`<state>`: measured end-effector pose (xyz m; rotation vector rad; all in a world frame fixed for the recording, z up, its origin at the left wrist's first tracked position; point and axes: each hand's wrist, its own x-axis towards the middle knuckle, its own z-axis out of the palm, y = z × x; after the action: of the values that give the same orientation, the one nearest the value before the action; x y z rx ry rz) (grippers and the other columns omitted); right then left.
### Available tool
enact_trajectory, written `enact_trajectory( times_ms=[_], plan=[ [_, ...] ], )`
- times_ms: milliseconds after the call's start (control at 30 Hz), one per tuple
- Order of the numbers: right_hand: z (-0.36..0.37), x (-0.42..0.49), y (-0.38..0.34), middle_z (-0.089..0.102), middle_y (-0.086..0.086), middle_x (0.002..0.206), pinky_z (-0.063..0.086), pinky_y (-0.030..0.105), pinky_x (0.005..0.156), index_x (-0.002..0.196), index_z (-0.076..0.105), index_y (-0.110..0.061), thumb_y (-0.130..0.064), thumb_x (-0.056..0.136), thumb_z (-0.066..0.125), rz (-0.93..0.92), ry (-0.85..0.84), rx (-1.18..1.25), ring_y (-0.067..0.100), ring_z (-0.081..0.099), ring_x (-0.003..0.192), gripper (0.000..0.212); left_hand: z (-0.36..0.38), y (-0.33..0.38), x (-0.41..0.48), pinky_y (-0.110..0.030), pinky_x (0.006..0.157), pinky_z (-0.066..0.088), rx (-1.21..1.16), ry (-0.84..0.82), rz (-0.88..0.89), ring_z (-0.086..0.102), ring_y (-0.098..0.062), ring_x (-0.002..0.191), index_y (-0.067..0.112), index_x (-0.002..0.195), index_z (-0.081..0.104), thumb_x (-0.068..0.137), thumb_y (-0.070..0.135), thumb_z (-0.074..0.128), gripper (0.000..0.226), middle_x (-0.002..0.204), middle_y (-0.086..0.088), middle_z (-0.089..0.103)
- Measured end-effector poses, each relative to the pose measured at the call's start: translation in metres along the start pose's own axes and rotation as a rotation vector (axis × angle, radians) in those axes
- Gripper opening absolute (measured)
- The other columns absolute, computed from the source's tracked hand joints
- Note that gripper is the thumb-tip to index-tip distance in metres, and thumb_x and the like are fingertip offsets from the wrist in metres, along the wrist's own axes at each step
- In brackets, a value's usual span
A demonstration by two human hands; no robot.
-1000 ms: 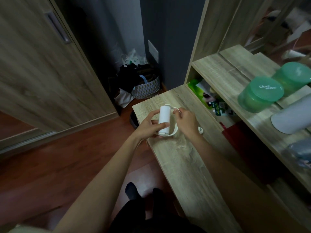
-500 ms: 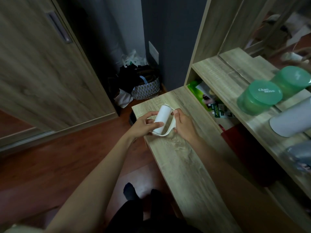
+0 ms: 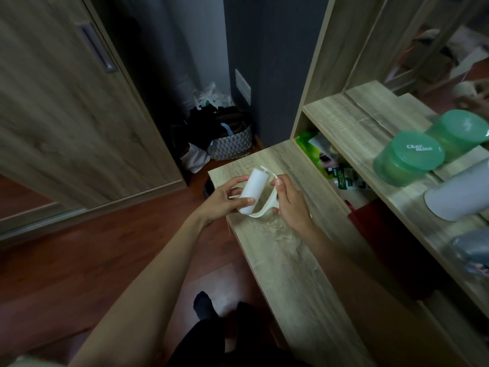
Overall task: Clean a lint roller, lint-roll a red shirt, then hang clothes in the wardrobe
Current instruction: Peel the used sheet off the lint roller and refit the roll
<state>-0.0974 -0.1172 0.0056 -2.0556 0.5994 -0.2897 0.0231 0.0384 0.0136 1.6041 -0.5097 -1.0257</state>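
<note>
Lint roller (image 3: pixel 252 190) is held just over the bench (image 3: pixel 285 255). Left hand (image 3: pixel 225 198) fingers clamp its white roll steady while right hand (image 3: pixel 291 205) fingers pinch the curved handle (image 3: pixel 267 209), probably to free a dirty sheet.

Wood desk (image 3: pixel 285 250), light grain. Shelf (image 3: pixel 341 120) above its right side: two green jars, front jar (image 3: pixel 408 160) with white lid lettering, second jar (image 3: pixel 460 133) just behind; white cylinder (image 3: pixel 457 197) lying nearer. Under shelf: green packets (image 3: pixel 341 176), red item (image 3: pixel 370 218). Floor (image 3: pixel 79 260) red-brown; patterned basket (image 3: pixel 230 147) by dark wall, white bag (image 3: pixel 209 98) behind it, wall plate (image 3: pixel 242 86) above
</note>
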Motion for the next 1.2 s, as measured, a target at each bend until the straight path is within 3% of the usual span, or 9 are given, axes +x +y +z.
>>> enact_trajectory(
  times_ms=[200,333,467,533,633,767,933,1067,1200],
  plan=[
    [0.0,0.003,-0.003,0.056,0.012,0.073,0.044,0.018,0.045,0.098,0.049,-0.014,-0.033,0.103,0.026,0.009,0.024,0.006,0.02,0.06,0.064,0.03,-0.002,0.004,0.0,-0.026,0.076,0.055,0.032,-0.013,0.001,0.067,-0.02,0.104,0.038,0.128,0.052,0.083,0.014,0.073,0.056,0.117,-0.011,0.067],
    [0.003,0.004,-0.004,0.058,0.017,0.077,0.05,0.025,0.048,0.099,0.048,-0.014,-0.034,0.103,0.027,0.025,-0.017,0.056,0.026,0.063,0.068,0.029,-0.005,0.0,-0.002,-0.025,0.074,0.054,0.012,-0.002,0.012,0.067,-0.021,0.103,0.04,0.126,0.054,0.083,0.014,0.074,0.054,0.116,-0.013,0.068],
    [0.003,0.007,-0.006,0.06,0.012,0.074,0.044,0.018,0.047,0.093,0.05,-0.015,-0.034,0.103,0.029,0.027,-0.041,0.073,0.018,0.061,0.059,0.03,-0.009,0.002,0.0,-0.022,0.075,0.054,0.0,0.043,0.039,0.064,-0.018,0.105,0.043,0.122,0.055,0.084,0.014,0.073,0.051,0.121,-0.013,0.064],
    [0.003,0.008,-0.006,0.061,0.008,0.068,0.045,0.023,0.051,0.089,0.054,-0.013,-0.036,0.102,0.031,0.047,-0.075,0.112,0.017,0.058,0.054,0.035,-0.012,0.007,0.003,-0.022,0.077,0.054,0.018,0.067,0.069,0.062,-0.017,0.108,0.046,0.118,0.057,0.085,0.015,0.072,0.048,0.121,-0.008,0.063],
    [0.002,0.005,-0.006,0.06,0.009,0.059,0.045,0.027,0.054,0.081,0.063,-0.015,-0.044,0.099,0.037,0.118,-0.225,0.246,0.018,0.054,0.049,0.043,-0.018,0.014,0.009,-0.027,0.087,0.055,0.021,0.115,0.127,0.061,-0.015,0.11,0.03,0.124,0.06,0.086,0.015,0.07,0.043,0.119,-0.005,0.064],
    [0.006,-0.004,-0.014,0.056,0.007,0.057,0.045,0.024,0.052,0.089,0.066,-0.005,-0.05,0.095,0.043,0.233,-0.405,0.446,0.016,0.052,0.048,0.051,-0.016,0.026,0.016,-0.02,0.072,0.052,0.034,0.266,0.175,0.063,-0.007,0.087,0.01,0.115,0.062,0.086,0.022,0.071,0.033,0.102,0.0,0.066],
    [0.024,-0.013,-0.023,0.041,0.002,0.045,0.031,0.021,0.04,0.079,0.055,-0.008,-0.053,0.095,0.038,0.292,-0.267,0.666,0.011,0.036,0.036,0.051,-0.013,0.024,0.012,-0.014,0.07,0.051,-0.078,0.306,0.182,0.063,-0.002,0.087,0.017,0.113,0.063,0.084,0.013,0.072,0.03,0.101,0.009,0.064],
    [0.034,-0.013,-0.031,0.036,0.002,0.044,0.027,0.021,0.038,0.074,0.05,-0.01,-0.052,0.095,0.037,0.283,-0.203,0.642,0.011,0.032,0.034,0.049,-0.022,0.021,0.009,-0.026,0.08,0.056,-0.161,0.3,0.16,0.067,-0.012,0.093,0.021,0.107,0.066,0.086,0.018,0.07,0.022,0.102,0.003,0.068],
    [0.046,-0.007,-0.041,0.036,0.002,0.043,0.028,0.021,0.038,0.071,0.049,-0.01,-0.061,0.084,0.042,0.247,-0.167,0.595,0.011,0.033,0.034,0.053,-0.039,0.032,0.01,-0.028,0.084,0.055,-0.181,0.383,0.123,0.066,-0.013,0.09,0.012,0.107,0.066,0.093,0.026,0.061,0.02,0.098,0.002,0.07]
  ],
)
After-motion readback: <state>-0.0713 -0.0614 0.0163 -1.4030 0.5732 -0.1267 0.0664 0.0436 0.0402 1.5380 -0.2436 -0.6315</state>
